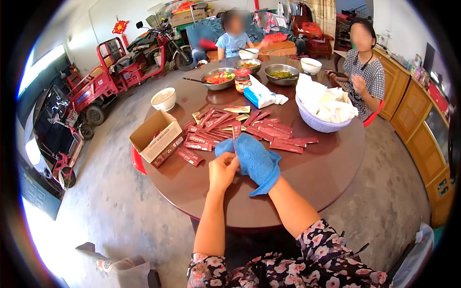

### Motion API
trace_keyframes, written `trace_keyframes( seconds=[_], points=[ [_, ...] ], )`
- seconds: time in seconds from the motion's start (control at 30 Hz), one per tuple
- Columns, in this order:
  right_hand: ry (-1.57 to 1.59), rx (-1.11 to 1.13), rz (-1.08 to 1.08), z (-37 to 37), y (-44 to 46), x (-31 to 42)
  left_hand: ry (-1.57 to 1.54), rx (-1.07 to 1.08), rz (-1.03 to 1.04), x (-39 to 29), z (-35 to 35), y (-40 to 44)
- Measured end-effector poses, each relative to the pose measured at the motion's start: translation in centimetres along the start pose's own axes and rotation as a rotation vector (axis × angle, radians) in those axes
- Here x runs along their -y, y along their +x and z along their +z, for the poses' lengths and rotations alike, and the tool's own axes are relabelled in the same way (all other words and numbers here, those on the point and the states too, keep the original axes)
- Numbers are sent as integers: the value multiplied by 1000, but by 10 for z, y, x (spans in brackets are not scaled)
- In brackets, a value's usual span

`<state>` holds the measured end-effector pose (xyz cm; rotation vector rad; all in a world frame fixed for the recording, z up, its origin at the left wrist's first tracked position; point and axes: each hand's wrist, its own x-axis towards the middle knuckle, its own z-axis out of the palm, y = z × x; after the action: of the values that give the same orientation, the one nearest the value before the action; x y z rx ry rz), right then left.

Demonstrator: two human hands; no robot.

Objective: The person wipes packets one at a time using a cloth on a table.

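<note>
My left hand (pixel 223 169) is closed, thumb and fingers pinched on the lower end of a dark red stick sachet (pixel 236 130). The sachet stands up between my hands, its middle partly behind the cloth. A blue cloth (pixel 259 161) wraps my right hand, whose fingers are hidden beneath it; the cloth is bunched against the sachet. Just beyond my hands, many similar red sachets (pixel 278 130) lie in a loose pile on the round brown table (pixel 307 182). Left of the pile, an open cardboard box (pixel 165 139) rests tilted, with some sachets inside.
A lilac basket (pixel 324 126) with white cloth stands at right. Farther back are a tissue pack (pixel 259 97), a red-lidded jar (pixel 242 80), metal food bowls (pixel 281 75) and a white bowl (pixel 163 100). Two people sit across the table. A red three-wheeler (pixel 96 89) is parked behind left.
</note>
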<state>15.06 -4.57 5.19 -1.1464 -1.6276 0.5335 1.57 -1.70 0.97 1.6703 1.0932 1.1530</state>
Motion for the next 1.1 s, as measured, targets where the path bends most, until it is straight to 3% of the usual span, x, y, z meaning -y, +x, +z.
trace_keyframes(
  seconds=[0.1,0.17,0.3,0.37,0.43,0.5,0.57,0.73,0.83,0.9,1.1],
  points=[
    [503,-138,347,5,11,-14,-229,-122,-78,-3,-2,0],
    [-655,-144,-462,-2,16,-15,-249,-216,10,-1,-7,1],
    [-577,201,-415,13,18,-6,-282,-324,63,21,-9,11],
    [-701,150,-641,31,15,-14,-373,-275,-6,3,-9,5],
    [-647,157,-698,34,14,-21,-435,-230,-48,2,-11,5],
    [-365,186,-629,31,14,-22,-467,-211,-34,1,-10,5],
    [-555,247,-644,18,13,-8,-538,-255,-26,8,-10,9],
    [-468,348,-472,15,14,-1,-635,-343,-22,7,-18,10],
    [-427,355,-480,13,13,1,-660,-430,-98,3,-19,10],
    [-403,321,-499,25,15,-16,-570,-484,-5,19,-20,16],
    [-297,309,-551,12,11,-3,-687,-452,-86,10,-21,11]
  ],
)
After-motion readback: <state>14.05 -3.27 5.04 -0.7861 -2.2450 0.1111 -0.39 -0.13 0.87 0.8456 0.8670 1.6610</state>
